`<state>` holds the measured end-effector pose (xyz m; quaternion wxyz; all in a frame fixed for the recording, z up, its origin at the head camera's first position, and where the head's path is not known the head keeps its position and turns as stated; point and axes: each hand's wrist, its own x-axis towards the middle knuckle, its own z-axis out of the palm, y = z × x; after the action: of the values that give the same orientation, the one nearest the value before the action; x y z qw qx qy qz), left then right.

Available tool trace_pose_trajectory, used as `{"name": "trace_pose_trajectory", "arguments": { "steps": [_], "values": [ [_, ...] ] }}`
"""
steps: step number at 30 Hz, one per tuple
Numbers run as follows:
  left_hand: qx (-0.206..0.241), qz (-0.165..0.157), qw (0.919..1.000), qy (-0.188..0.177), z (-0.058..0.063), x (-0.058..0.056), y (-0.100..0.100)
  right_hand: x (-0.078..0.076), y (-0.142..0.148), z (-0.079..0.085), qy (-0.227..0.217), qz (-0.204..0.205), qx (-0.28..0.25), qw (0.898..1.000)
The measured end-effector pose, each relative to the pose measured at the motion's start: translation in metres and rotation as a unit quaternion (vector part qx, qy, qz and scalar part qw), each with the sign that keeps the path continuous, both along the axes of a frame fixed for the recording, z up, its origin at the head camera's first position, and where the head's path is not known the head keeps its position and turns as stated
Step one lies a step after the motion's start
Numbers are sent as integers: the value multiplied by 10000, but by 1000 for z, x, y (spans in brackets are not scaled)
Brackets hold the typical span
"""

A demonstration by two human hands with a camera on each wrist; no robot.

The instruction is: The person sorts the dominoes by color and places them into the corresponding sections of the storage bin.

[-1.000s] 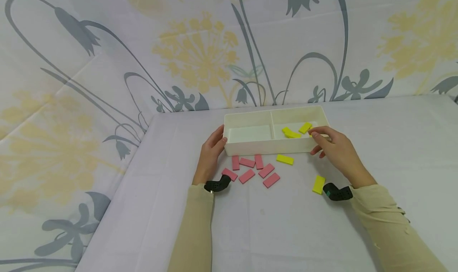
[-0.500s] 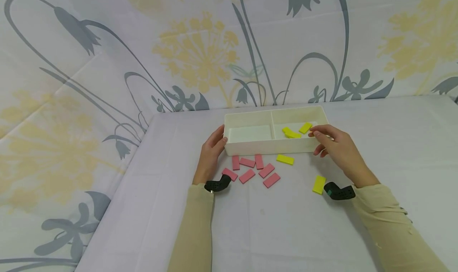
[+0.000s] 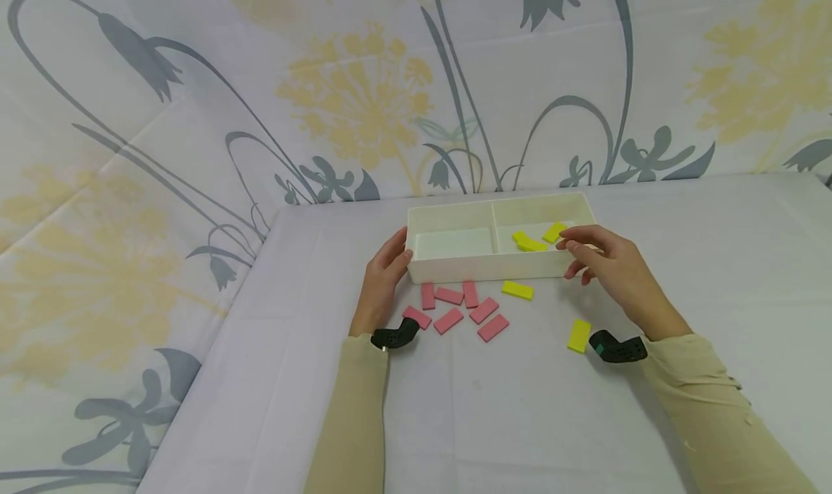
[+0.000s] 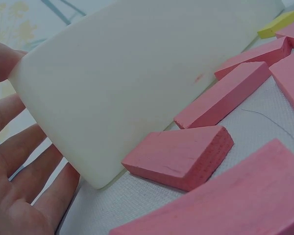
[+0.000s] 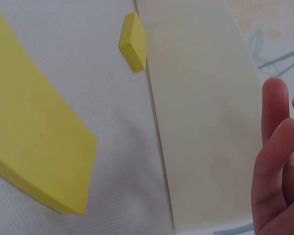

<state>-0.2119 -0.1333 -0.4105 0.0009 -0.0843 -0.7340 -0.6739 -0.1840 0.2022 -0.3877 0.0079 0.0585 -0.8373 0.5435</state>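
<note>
White box (image 3: pixel 481 269), 2 compartments, sits at far side of tabletop (image 3: pixel 481 422). L hand (image 3: pixel 380 284) spread against box's left end, fingers fairly straight, thumb at near left corner. R hand (image 3: pixel 611 270) held at near rim by right end, fingers loosely bent, not pressed tog.; thumb & index tips near each other, can't tell if they touch. Yellow blocks (image 3: pixel 555 232) lie in right compartment, just left of R hand's fingertips; exact no. unclear, some overlap. 7 pink blocks (image 3: pixel 448 321) lie flat in a loose group just near of box's left half, a few right by its wall. 2 more yellow pcs (image 3: pixel 518 289) on tabletop: 1 close to box, 1 nearer, by right wrist cam (image 3: pixel 616 347). Beige sleeves (image 3: pixel 354 414) on both arms; floral cloth (image 3: pixel 364 97) behind, grey/yellow print.
</note>
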Motion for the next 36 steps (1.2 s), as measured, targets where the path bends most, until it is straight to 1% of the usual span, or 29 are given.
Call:
{"name": "trace_pose_trajectory", "arguments": {
  "steps": [7, 14, 18, 21, 25, 31, 33, 34, 36],
  "values": [
    [-18, -30, 10000, 26, 0, 0, 0, 2, -1, 2, 77, 183, -70, 9998],
    [-47, -20, 10000, 11, 1, 0, 0, 2, -1, 2, 31, 360, -81, 9993],
    [-29, 2, 10000, -17, 2, 0, 0, 0, -2, 2, -151, 554, 95, 9983],
    [-20, 10, 10000, -26, 2, 1, 0, -1, -3, 1, -306, 790, 252, 9961],
    [-4, -15, 10000, -7, 1, 0, 0, -1, -4, 1, -384, 1135, 414, 9919],
    [-1, -40, 10000, 4, -1, 0, -1, -1, -5, 0, -518, 1363, 551, 9878],
    [-8, -30, 10000, -11, -1, 0, -1, -2, -6, -1, -549, 1500, 688, 9848],
    [12, -30, 10000, 11, -4, -2, -1, -2, -7, -1, -586, 1549, 743, 9834],
    [28, -39, 10000, 25, -4, -2, -1, -1, -9, -1, -639, 1618, 871, 9809]
  ]
}}
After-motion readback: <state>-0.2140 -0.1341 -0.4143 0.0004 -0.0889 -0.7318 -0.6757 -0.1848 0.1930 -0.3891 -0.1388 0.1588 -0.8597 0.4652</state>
